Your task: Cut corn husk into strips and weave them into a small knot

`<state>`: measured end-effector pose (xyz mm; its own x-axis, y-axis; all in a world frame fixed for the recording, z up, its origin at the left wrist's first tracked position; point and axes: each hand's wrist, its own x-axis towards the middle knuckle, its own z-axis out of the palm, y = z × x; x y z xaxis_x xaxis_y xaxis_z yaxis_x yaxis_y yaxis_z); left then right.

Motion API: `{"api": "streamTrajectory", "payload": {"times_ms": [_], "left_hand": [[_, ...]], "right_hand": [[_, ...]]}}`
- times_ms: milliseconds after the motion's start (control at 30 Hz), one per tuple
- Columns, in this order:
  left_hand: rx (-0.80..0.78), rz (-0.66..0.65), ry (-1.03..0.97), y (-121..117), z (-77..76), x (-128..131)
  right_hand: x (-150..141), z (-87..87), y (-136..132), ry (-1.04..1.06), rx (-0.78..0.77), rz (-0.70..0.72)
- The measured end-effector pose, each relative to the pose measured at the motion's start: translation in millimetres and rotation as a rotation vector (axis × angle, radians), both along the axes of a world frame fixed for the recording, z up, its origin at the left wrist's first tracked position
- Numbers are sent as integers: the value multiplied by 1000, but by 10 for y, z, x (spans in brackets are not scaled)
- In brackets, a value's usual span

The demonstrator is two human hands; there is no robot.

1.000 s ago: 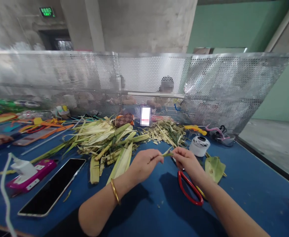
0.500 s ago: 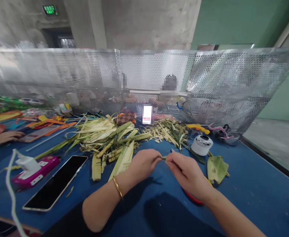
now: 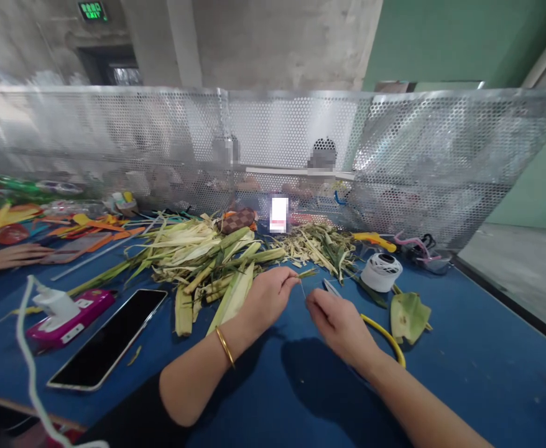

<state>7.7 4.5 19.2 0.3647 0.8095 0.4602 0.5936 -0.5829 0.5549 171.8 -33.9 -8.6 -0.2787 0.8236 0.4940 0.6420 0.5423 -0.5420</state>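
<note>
My left hand (image 3: pixel 269 295), a gold bangle on its wrist, is closed in a pinch on a narrow green leaf strip (image 3: pixel 306 273) just above the blue table. My right hand (image 3: pixel 339 321) sits a little lower and to the right. Its fingertips are pinched on a thin pale strand (image 3: pixel 303 290) that runs up toward the left hand. Scissors (image 3: pixel 385 330) with a yellow loop handle lie partly under my right hand, blades pointing away. A white thread spool (image 3: pixel 382 272) and a folded green leaf (image 3: pixel 408 314) lie to the right.
A pile of pale and green leaves (image 3: pixel 203 255) and trimmings (image 3: pixel 322 244) lies behind my hands. A black phone (image 3: pixel 109 336) and a pink power bank (image 3: pixel 70 311) with a white cable lie left. Another person's hand (image 3: pixel 12 255) rests far left. A perforated metal screen (image 3: pixel 441 155) walls the back.
My hands have drawn apart: the right hand moved down and back from the left, and a thin strand shows between them. The yellow scissor handle has come into view.
</note>
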Motion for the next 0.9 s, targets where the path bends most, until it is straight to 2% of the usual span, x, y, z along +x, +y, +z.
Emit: {"api": "streamTrajectory", "payload": {"times_ms": [100, 167, 233, 300, 333, 400, 467, 567, 633, 700, 800, 900], "left_hand": [[21, -56, 220, 0, -83, 9], [20, -163, 361, -16, -108, 16], [-6, -326, 409, -38, -91, 18], [-61, -482, 335, -62, -39, 16], [-94, -514, 269, -73, -8, 16], [-149, -471, 127, -89, 46, 20], [-175, -356, 8, -93, 74, 27], [-153, -195, -89, -73, 58, 33], [-113, -109, -114, -51, 27, 30], [-84, -50, -112, -36, -3, 25], [-74, -31, -50, -30, -33, 24], [-58, -45, 16, -30, -56, 29]], "right_hand": [[17, 76, -77, -228, 249, 35], [94, 114, -44, -244, 267, 38], [195, 131, 35, -165, 163, 57], [280, 122, 129, -13, 1, 85], [305, 104, 173, 84, -88, 93], [302, 44, 238, 294, -278, 98], [229, -40, 260, 484, -440, 90], [52, -156, 206, 602, -504, 73], [-49, -188, 128, 542, -410, 31], [-104, -171, 44, 386, -227, -24], [-117, -92, -46, 145, 24, -61], [-108, -25, -83, 11, 139, -46]]}}
